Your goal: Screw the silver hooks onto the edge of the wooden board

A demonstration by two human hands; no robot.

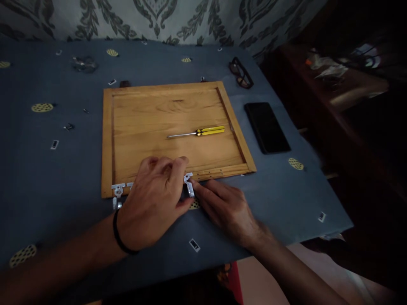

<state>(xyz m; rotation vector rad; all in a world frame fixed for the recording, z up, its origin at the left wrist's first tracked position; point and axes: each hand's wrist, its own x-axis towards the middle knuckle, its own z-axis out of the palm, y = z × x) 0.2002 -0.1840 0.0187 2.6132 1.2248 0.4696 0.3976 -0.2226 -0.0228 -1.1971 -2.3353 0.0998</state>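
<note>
A framed wooden panel (pixel 171 114) lies flat on a blue patterned cloth. At its near edge, my left hand (pixel 154 199) arches over the frame with fingers bent, its thumb and fingers around a metal cabinet hinge (pixel 190 186). From the other side, my right hand (pixel 225 207) presses its fingertips to this same hinge, fingers together. A similar metal hinge (pixel 118 191) sits on the panel's near left corner. Between them, another metal piece (pixel 129 184) is mostly hidden behind my left hand. A yellow and black screwdriver (pixel 210 131) rests on the panel.
Right of the panel lie a black phone (pixel 267 127) and eyeglasses (pixel 241 73). Small screws (pixel 68 126) lie on the left of the cloth (pixel 63 169). A clear plastic bag (pixel 84 64) is at the back left. A dark cluttered shelf (pixel 343 76) stands to the right.
</note>
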